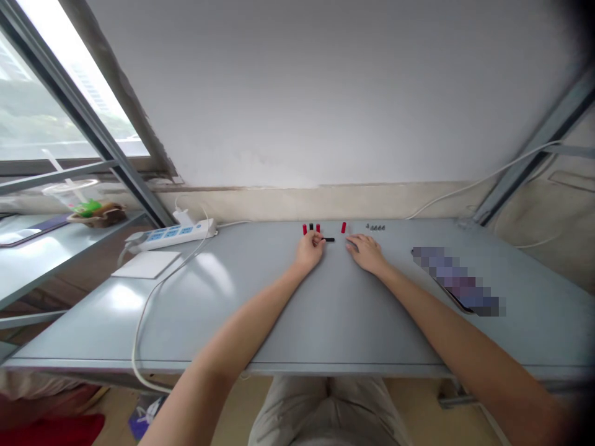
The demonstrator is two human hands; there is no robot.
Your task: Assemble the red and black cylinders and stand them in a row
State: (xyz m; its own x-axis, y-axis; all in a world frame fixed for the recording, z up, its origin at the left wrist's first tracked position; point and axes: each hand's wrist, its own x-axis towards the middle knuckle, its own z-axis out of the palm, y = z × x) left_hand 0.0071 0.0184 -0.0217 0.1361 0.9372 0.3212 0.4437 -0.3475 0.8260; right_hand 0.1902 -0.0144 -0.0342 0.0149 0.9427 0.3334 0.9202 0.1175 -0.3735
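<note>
A small black stick extends rightward from just beside the curled fingers of the nearer left hand, its long axis crosswise on or above the table toward the loosely extended right hand, though whether either hand's fingers grip anything cannot be told.

Bare forearms, bare left hand, bare right hand, creased pale grey-beige trousers

Left hand pinching black stick — right hand on desk.
</note>
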